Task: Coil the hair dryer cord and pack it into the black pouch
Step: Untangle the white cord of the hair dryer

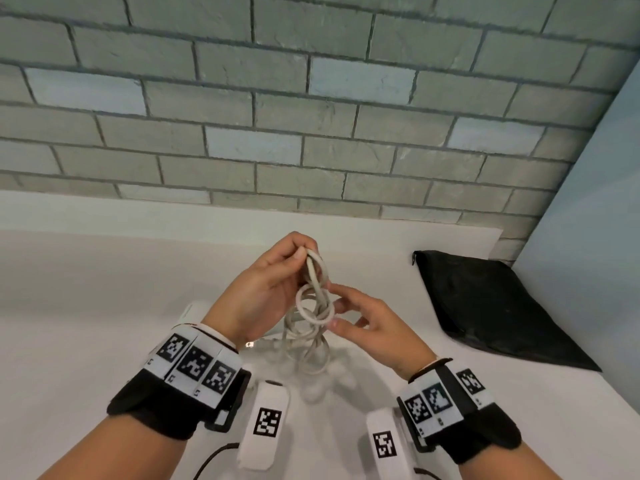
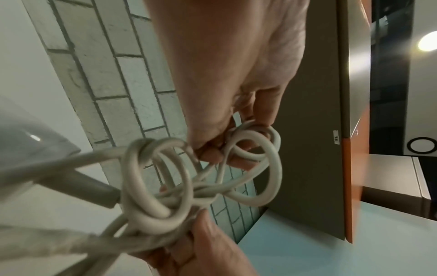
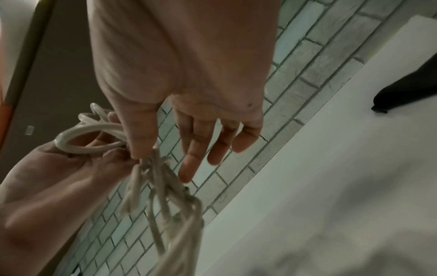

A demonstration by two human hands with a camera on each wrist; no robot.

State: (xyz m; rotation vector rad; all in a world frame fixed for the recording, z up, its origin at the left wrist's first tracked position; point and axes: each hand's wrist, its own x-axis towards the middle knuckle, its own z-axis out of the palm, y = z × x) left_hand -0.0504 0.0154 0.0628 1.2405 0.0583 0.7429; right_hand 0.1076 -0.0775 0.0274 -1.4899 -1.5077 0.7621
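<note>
The white hair dryer cord (image 1: 314,306) hangs in several loose, tangled loops above the white table. My left hand (image 1: 301,254) pinches the top loops (image 2: 255,149) between thumb and curled fingers. My right hand (image 1: 334,306) is beside the lower loops with its fingers spread and nearly straight. Its thumb (image 3: 139,142) touches the bundle. The hair dryer's white body (image 1: 189,311) lies on the table, mostly hidden behind my left wrist, and shows blurred in the left wrist view (image 2: 26,145). The black pouch (image 1: 491,306) lies flat at the right, apart from both hands.
The white table (image 1: 86,289) runs back to a grey brick wall (image 1: 311,116). A pale blue panel (image 1: 595,220) borders the right side just behind the pouch. White tagged camera blocks (image 1: 265,424) hang under both wrists.
</note>
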